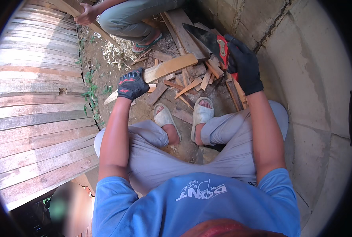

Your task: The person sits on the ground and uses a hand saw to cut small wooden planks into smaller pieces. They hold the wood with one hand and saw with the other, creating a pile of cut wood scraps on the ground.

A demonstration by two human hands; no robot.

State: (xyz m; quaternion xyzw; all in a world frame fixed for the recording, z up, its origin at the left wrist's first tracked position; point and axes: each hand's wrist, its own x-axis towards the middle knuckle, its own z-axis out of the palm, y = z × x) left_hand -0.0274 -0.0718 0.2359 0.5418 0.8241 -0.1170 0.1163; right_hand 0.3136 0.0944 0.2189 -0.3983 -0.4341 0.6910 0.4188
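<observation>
My right hand (244, 65), in a black glove, is closed round the red handle of a hand saw (222, 51). The saw's wide dark blade points up and left, raised off the board; its teeth are too small to make out. My left hand (133, 83), in a black glove with red trim, grips a wooden board (170, 68) between my knees and the other person. The board slants from lower left to upper right, and its pale narrow end shows past my left wrist. My left fingertips are partly hidden.
Wood offcuts (189, 85) litter the ground before my sandals. Another person's hand (87, 15) holds a long plank at the upper left, near a pile of shavings (118, 55). A slatted wooden wall (37, 102) runs along the left, a concrete wall (302, 79) along the right.
</observation>
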